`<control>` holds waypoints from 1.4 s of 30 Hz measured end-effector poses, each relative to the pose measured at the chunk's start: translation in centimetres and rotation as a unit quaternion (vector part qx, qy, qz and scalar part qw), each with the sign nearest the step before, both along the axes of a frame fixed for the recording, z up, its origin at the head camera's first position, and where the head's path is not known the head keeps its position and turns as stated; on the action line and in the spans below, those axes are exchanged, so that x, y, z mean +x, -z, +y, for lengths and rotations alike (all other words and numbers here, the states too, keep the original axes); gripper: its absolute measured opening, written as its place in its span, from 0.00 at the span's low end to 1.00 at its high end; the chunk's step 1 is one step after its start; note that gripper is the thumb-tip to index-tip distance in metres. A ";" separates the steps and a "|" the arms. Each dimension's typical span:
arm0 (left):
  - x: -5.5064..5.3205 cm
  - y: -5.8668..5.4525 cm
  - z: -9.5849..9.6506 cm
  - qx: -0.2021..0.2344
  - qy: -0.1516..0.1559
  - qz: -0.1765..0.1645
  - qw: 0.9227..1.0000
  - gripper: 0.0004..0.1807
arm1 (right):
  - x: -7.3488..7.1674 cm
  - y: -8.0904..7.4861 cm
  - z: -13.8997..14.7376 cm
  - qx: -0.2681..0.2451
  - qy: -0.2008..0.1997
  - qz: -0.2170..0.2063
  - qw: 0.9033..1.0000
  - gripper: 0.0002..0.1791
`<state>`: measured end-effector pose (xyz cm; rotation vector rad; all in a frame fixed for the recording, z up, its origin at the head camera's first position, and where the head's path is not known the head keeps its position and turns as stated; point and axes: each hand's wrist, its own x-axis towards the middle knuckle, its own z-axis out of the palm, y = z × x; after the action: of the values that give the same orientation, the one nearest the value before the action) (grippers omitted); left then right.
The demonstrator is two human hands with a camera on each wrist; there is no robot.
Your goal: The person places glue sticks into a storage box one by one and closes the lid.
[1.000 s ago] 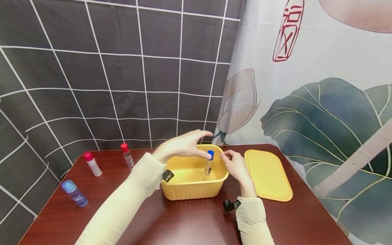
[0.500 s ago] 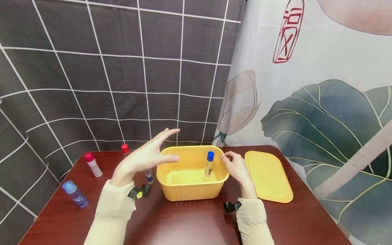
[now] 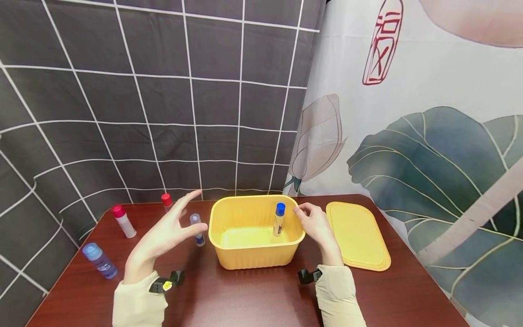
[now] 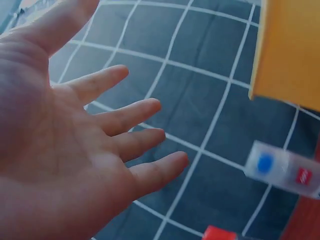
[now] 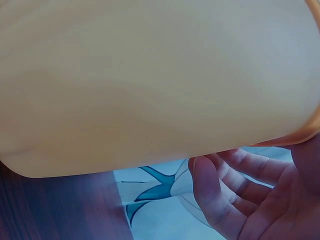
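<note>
My left hand (image 3: 165, 236) is spread, thumb apart from the fingers, left of a yellow plastic box (image 3: 257, 259). Just beyond its thumb stands a glue stick with a translucent cap (image 3: 197, 230); in the left wrist view this glue stick (image 4: 282, 170) is apart from the hand, whose palm holds nothing. Inside the box, toward its right end, a blue-capped glue stick (image 3: 278, 220) stands upright. My right hand (image 3: 318, 225) grips the box's right rim with curled fingers. In the right wrist view the box wall (image 5: 150, 90) fills most of the picture, above the fingers.
A yellow lid (image 3: 358, 236) lies flat right of the box. On the left stand a red-capped white tube (image 3: 124, 221), a blue tube (image 3: 100, 260) and another red-capped tube (image 3: 166, 200), partly behind my left hand. Curtains hang behind the table (image 3: 241, 299).
My left hand has moved left and down from above the box and the blue-capped glue stick, to beside the translucent-capped one. The right hand has stayed at the rim.
</note>
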<state>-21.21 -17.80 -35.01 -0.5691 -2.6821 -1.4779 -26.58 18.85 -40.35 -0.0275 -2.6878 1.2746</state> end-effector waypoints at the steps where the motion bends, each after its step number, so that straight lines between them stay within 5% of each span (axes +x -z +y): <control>1: 0.0 0.3 -0.2 0.004 -0.005 -0.001 1.000 0.42 | 0.0 0.0 0.0 0.000 0.001 0.003 1.000 0.15; 17: -0.3 3.2 -1.6 0.011 -0.054 -0.024 0.998 0.39 | -0.1 0.1 -0.1 -0.003 -0.002 -0.001 1.000 0.16; 32: -2.3 6.1 -1.7 0.001 -0.087 -0.033 0.996 0.42 | 0.0 0.1 0.1 -0.014 -0.005 -0.016 1.000 0.17; 42: -2.8 7.1 -1.4 -0.008 -0.121 -0.030 0.992 0.39 | 0.0 0.1 0.1 -0.002 -0.005 -0.001 1.000 0.17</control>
<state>-24.04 -19.17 -42.11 -0.1919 -2.6918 -1.4312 -26.62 18.93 -40.49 -0.0166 -2.6907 1.2827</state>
